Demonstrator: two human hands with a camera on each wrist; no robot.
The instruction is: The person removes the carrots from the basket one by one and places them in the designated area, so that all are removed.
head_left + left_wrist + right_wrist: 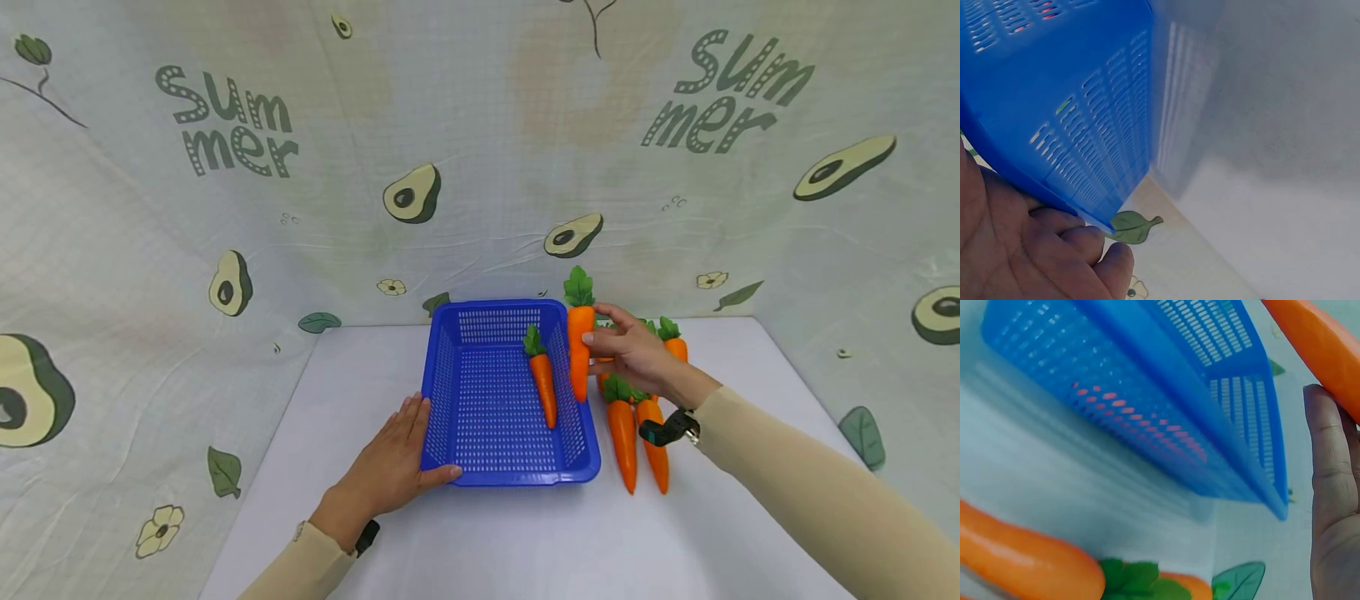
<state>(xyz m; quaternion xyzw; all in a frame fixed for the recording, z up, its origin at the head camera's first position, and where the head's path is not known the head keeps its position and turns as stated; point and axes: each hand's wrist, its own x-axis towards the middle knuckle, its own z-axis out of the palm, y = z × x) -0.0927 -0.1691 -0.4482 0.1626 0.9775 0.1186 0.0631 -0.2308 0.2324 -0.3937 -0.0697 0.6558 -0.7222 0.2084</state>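
My right hand (633,348) pinches an orange carrot (580,346) with a green leafy top, held upright over the right rim of the blue plastic basket (487,479). In the right wrist view, the fingers (1329,450) lie along the carrot's side (1319,347). Another carrot (543,387) lies inside the basket toward its right, leaves pointing to the back. My left hand (386,458) rests against the basket's front left corner, its fingers along the left side and its thumb on the front rim. The left wrist view shows those fingertips at the rim, outside the slotted wall (1085,144).
Several more carrots (622,442) lie on the white table (517,542) to the right of the basket, some partly hidden under my right hand and wrist. A pale cloth (480,125) printed with avocados and lettering hangs behind and around the table.
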